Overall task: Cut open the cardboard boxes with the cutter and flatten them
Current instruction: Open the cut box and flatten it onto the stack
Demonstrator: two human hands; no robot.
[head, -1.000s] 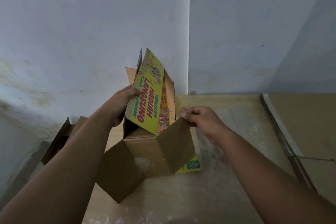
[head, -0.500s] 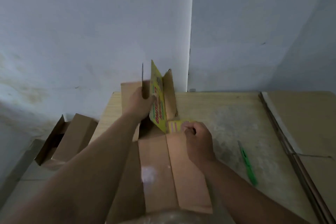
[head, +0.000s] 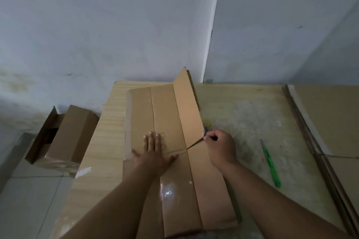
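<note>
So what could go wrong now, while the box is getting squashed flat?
The far flap of the cardboard box stands up, so it may spring back if the left hand lifts. The right hand pinches a thin cardboard edge, which could nick a finger. The green cutter lies on the table near the right arm, so a bump might knock it. I cannot tell whether its blade is out.
</note>
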